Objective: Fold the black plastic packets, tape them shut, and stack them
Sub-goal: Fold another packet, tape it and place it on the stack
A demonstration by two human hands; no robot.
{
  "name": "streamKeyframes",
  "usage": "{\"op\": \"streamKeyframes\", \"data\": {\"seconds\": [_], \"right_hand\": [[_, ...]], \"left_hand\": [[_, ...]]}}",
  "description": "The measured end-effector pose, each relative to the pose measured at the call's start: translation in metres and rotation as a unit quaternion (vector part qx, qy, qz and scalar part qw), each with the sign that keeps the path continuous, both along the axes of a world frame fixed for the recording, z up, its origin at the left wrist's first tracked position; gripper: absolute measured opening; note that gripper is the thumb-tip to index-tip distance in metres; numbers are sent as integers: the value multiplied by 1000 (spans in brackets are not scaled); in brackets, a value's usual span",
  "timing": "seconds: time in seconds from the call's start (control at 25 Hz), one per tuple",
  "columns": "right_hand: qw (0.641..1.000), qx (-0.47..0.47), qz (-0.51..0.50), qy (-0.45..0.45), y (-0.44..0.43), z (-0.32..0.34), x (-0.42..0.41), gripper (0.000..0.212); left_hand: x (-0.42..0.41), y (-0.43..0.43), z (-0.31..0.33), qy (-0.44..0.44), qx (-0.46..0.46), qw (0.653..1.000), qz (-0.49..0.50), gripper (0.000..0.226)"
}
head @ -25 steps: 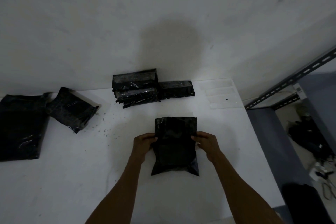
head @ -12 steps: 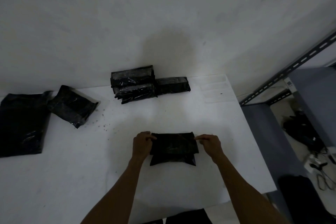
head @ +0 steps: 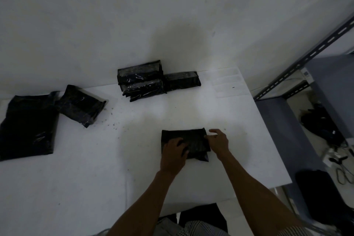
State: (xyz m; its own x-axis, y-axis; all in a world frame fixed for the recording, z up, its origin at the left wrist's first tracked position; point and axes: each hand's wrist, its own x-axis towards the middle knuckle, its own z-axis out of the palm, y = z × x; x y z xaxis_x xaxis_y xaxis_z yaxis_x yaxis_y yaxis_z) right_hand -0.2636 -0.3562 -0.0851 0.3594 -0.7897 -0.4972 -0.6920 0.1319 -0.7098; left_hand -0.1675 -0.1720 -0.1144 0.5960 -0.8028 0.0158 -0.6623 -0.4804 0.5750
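One folded packet [head: 191,135], left hand [head: 173,152] now pressing atop, fingers [head: 181,142] spread, right hand [head: 218,141] loosened, fingers apart at its edge

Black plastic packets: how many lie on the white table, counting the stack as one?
5: folded packet under the left hand, right hand at its edge; stack at the wall; single packet touching its right; small packet at left; large flat packet far left. Stack may hide more.

There are two hands, left hand [head: 173,152] and right hand [head: 218,141]. Separate black packets are four: folded packet [head: 193,139], single packet [head: 182,80], tilted packet [head: 80,105], flat packet [head: 28,128]. In the stack [head: 140,81] the number is unclear.
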Motion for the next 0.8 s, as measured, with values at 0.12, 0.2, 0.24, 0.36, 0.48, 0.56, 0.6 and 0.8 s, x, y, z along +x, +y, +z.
{"op": "streamKeyframes", "data": {"seconds": [0.12,0.2,0.24,0.36,0.48,0.56,0.6,0.8], "right_hand": [[1000,-10,-24,-3,-13,-1,16,43],[999,21,-33,3,-21,-9,28,51],[999,32,-35,4,-24,-14,34,53],[999,-1,-31,14,-28,-25,39,48],[998,-43,-35,12,-22,-20,31,39],[994,-102,-31,-4,-11,-17,25,35],[984,-177,-15,-16,-5,-17,22,32],[871,-383,306,-27,41,-24,-6,36]], "left_hand": [[-6,0,0,-23,10,1000,7,22],[-7,-1,0,-37,11,999,10,23],[-7,-1,-1,-40,12,999,11,23],[-9,2,-4,-35,6,999,21,22],[-12,3,-3,-19,-12,999,33,29],[-13,4,-3,-13,-12,999,29,29],[-12,4,-3,-9,-15,999,28,27],[3,4,4,13,-69,996,61,34]]}}
